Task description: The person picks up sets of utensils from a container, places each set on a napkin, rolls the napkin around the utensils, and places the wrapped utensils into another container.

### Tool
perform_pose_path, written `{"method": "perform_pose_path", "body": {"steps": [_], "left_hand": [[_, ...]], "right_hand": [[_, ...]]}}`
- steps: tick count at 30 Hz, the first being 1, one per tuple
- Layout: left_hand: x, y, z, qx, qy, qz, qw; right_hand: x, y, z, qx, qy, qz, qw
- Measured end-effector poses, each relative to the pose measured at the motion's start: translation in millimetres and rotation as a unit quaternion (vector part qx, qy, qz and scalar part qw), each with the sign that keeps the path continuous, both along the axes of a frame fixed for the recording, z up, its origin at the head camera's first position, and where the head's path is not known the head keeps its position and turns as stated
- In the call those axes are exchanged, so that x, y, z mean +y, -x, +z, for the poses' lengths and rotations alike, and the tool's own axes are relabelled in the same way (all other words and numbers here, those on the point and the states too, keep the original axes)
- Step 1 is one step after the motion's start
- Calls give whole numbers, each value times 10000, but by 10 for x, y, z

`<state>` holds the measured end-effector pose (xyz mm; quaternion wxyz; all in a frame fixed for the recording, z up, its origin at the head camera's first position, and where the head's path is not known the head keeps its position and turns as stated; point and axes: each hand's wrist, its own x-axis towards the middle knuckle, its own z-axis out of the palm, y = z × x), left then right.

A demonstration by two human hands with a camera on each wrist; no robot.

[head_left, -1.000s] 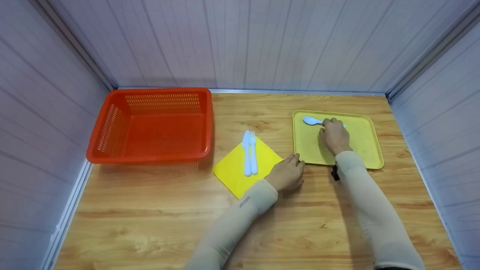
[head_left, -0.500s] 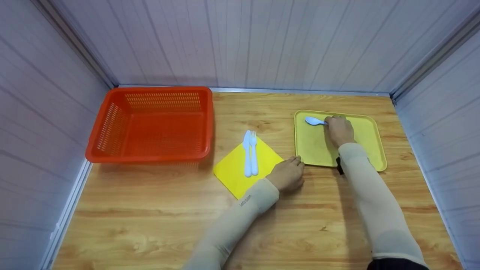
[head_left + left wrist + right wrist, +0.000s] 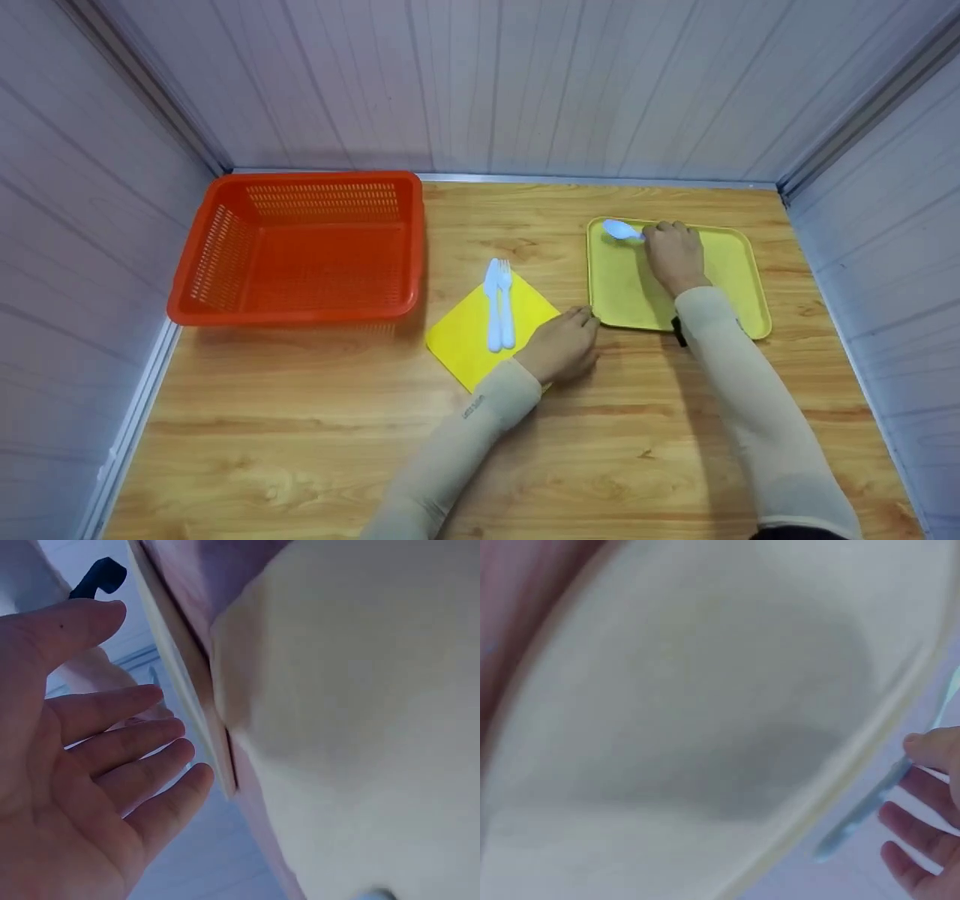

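Note:
My right hand (image 3: 675, 259) pinches a pale blue plastic spoon (image 3: 619, 229) by its handle, over the back of the yellow tray (image 3: 626, 296). In the right wrist view thumb and forefinger meet on the spoon (image 3: 859, 817), while the other fingers stay loose. At the tray's front-left corner, my left hand (image 3: 561, 345) reaches with its fingertips right at the rim. Its fingers look loosely extended in the left wrist view, the palm (image 3: 67, 817) holding nothing. Beneath it lies a bright yellow napkin (image 3: 461, 337), bearing a pale knife (image 3: 493, 307) and fork (image 3: 507, 307) side by side.
An orange-red plastic basket (image 3: 300, 313) with slotted walls stands at the back left of the wooden table (image 3: 315, 450). Pale panel walls (image 3: 495, 90) enclose the table at the back and on both sides.
My right hand has shifted the spoon slightly toward the tray's back edge, and its bowl now overlaps the rim's inner side. The left hand has barely moved; the knife and fork stay put.

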<state>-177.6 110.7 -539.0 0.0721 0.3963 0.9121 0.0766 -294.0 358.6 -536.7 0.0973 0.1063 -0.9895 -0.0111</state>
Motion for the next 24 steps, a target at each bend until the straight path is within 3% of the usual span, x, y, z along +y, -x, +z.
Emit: {"method": "perform_pose_path", "body": {"steps": [6, 9, 17, 24], "left_hand": [[-380, -15, 128, -215, -311, 535, 9979], [-594, -9, 181, -107, -411, 800, 9959], [-1081, -43, 179, -184, -795, 1472, 9857], [-1363, -75, 89, -545, -862, 2111, 9721]], "right_hand": [[-233, -164, 168, 540, 217, 146, 9982], [-347, -251, 235, 593, 349, 201, 9974], [-633, -526, 358, 430, 724, 210, 9962], [-1025, -672, 297, -10, 1502, 42, 9887]]}}
